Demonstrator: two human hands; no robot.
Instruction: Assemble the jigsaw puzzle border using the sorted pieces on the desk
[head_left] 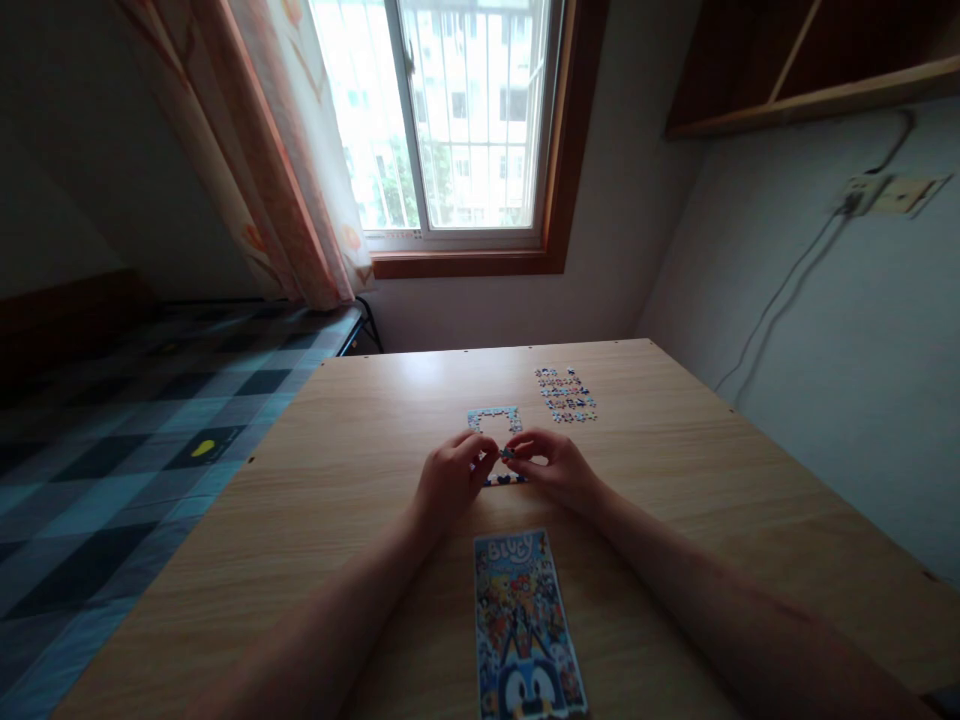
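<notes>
Between the fingertips of my two hands is a small jigsaw piece (507, 453), held up over the middle of the table. My right hand (556, 465) pinches it between thumb and forefinger. My left hand (453, 470) is closed too, with its fingertips at the piece's left side. Below and behind the hands lies a partly joined jigsaw frame (493, 412); its top and bottom edges show, while my fingers cover much of its sides. Closer to me, a picture sheet (521, 610) with "BLUEY" printed on it lies flat between my forearms.
Loose jigsaw pieces (568, 395) lie in rows at the back right of the wooden table (360, 430). A bed with a checked cover (172, 450) stands along the left. A cord (780, 290) hangs down the right wall from a socket.
</notes>
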